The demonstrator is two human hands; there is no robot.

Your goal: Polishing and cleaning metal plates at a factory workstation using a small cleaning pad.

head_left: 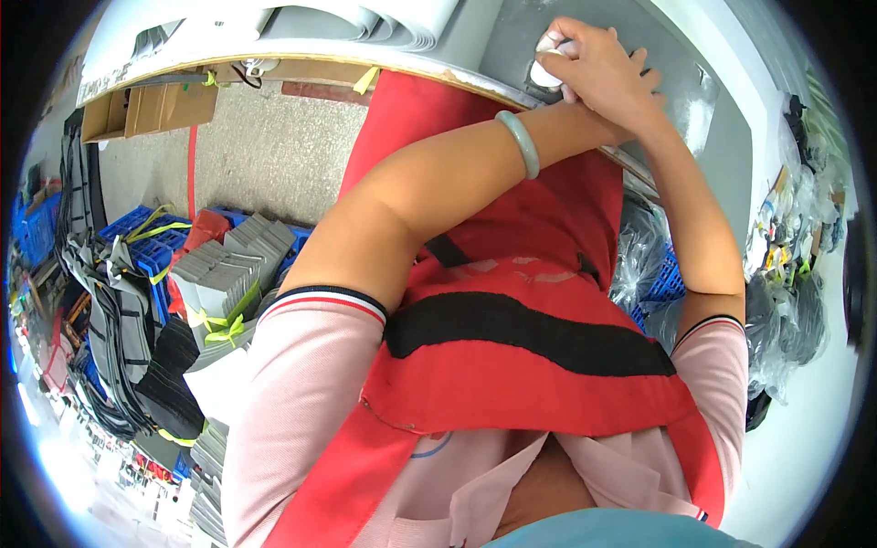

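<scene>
My right hand [603, 78] crosses over my left wrist above the grey worktop [521, 41]. Its fingers are closed on a small white rounded thing [548, 69], whose kind I cannot make out. White also shows around the fingertips. My left hand [647, 73] lies mostly hidden beneath the right one. Only some of its fingers stick out beyond, stretched and slightly apart, near the grey surface. A pale green bangle [519, 144] circles my left forearm.
Curled grey sheets [393, 23] lie on the worktop at the upper left. Below its edge sits an open cardboard box [164, 110]. On the left, stacked grey pieces [228, 256] stand by blue crates [146, 233]. Clear plastic bags [639, 251] hang at the right.
</scene>
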